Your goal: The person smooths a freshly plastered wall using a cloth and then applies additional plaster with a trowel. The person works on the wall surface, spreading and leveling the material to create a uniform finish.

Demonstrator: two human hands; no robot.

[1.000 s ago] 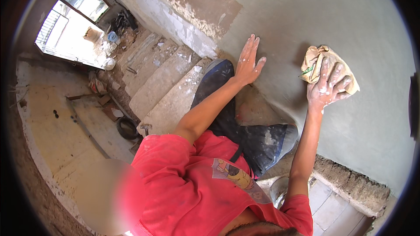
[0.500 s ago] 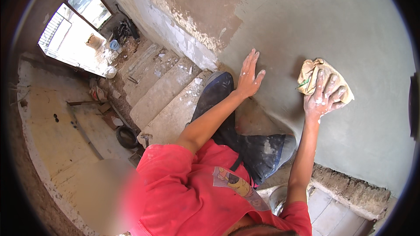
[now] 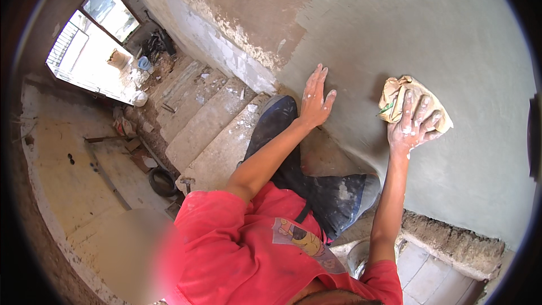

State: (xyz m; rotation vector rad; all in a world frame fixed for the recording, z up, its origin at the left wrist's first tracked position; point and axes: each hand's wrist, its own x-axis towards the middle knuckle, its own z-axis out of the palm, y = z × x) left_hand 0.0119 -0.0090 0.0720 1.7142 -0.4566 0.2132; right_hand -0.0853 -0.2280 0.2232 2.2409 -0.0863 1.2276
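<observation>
A crumpled beige rag point(image 3: 389, 97) with a small green mark is pressed against the damp grey plastered wall point(image 3: 474, 164). My right hand point(image 3: 412, 127) holds it there, palm toward the wall and fingers spread over it; whitish daubs cover the knuckles. Further left, my left hand point(image 3: 316, 101) is held open with its fingers stretched upward and nothing in it. That hand is close to the lower part of the same wall; whether it touches the surface I cannot tell. Its fingertips are also smeared white.
Worn concrete steps point(image 3: 209, 116) with white crumbs descend toward a bright doorway point(image 3: 90, 51). A hammer point(image 3: 187, 183) lies at a step's edge beside a black tyre point(image 3: 162, 182). Below my right arm are a rough ledge point(image 3: 451, 244) and a bucket point(image 3: 357, 257). My bent legs are against the wall's foot.
The rag and my right hand have shifted very slightly left in the view, as has my left hand. The whole scene has moved a little the same way.
</observation>
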